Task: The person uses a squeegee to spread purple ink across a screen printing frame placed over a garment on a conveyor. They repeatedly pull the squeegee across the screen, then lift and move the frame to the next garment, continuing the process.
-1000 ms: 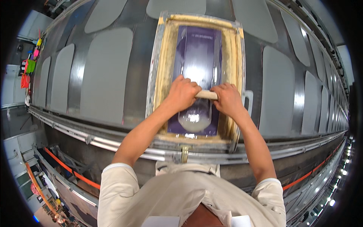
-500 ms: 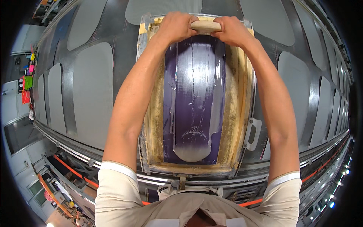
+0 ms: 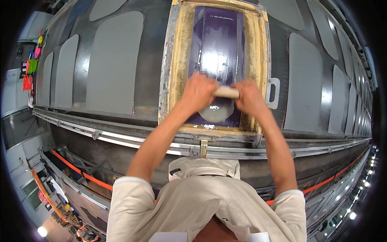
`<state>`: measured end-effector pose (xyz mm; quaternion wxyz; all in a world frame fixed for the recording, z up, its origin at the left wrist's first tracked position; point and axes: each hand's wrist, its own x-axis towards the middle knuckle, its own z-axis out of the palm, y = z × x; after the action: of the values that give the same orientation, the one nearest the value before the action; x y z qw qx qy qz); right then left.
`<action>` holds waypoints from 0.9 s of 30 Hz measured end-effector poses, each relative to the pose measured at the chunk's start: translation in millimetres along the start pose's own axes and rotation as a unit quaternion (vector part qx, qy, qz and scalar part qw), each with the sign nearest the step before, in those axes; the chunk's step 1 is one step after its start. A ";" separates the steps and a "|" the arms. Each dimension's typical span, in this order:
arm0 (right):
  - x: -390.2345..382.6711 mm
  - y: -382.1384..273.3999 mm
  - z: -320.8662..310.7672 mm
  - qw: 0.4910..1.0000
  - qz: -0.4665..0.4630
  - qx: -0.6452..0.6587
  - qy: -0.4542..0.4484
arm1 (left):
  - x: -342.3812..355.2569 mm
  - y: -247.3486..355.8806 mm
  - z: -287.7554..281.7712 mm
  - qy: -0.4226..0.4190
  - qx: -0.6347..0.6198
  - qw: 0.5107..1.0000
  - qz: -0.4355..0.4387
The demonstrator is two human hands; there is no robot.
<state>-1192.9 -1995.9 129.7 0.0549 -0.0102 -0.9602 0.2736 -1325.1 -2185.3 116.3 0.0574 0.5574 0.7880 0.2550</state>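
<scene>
Both hands clamped on a squeegee over the screen

Left hand and right hand wrap the squeegee handle ends; likely stiff, light, ink-slick lower down; it rests on the purple screen, near edge of the frame

Only 1 view is showing: the head camera is looking almost straight down from above the person's own chest onto the long dark bench. The wooden printing frame is sitting near the top centre, close to the lens, just beyond the person's reach. The wide fisheye lens is bending the metal rail, which is running below the frame, toward the rim. Left of the frame, grey panels are receding into the distance.
</scene>
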 end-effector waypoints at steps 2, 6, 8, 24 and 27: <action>-41.8 -24.4 6.4 1.000 0.014 0.008 -0.015 | -39.1 33.3 1.5 -0.002 -0.002 1.000 -0.011; -54.6 -28.6 -14.3 0.991 0.035 0.097 -0.083 | -58.0 49.5 5.3 0.012 0.040 0.999 -0.009; -47.1 -9.1 -37.2 0.994 0.094 0.058 0.026 | -56.1 52.1 -2.4 0.027 0.032 0.999 -0.028; -34.7 98.6 -45.1 0.875 0.397 0.125 0.248 | -83.9 50.9 -9.4 0.048 0.027 0.995 -0.084; -20.5 90.4 -20.3 0.889 0.336 0.127 0.285 | -97.5 33.7 -37.8 0.027 0.049 0.994 -0.092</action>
<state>-1171.2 -1909.4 97.2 0.2315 -0.4030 -0.7996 0.3805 -1274.4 -2278.2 145.8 0.0318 0.4771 0.8490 0.2250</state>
